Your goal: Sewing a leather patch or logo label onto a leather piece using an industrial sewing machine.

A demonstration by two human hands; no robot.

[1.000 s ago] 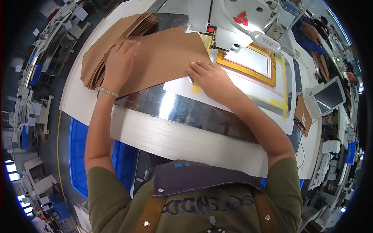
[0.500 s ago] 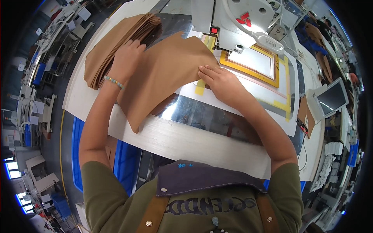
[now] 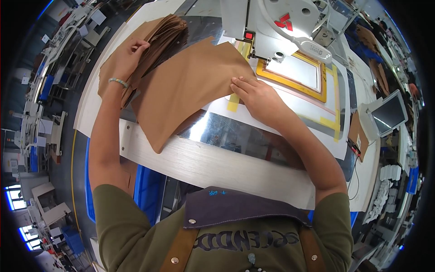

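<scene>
- The right hand [image 3: 256, 97] lies flat, fingers together, pressing the right edge of a loose brown fabric piece [image 3: 186, 93] onto the sewing table [image 3: 217, 165].
- That piece spreads across the table's middle, one corner hanging over the near edge.
- The left hand [image 3: 131, 54] grips the stack of brown pieces [image 3: 158, 38] at the table's far left corner, fingers curled over it.
- The white sewing machine [image 3: 276, 25] stands at the far edge, just beyond a yellow frame [image 3: 294, 72].
</scene>
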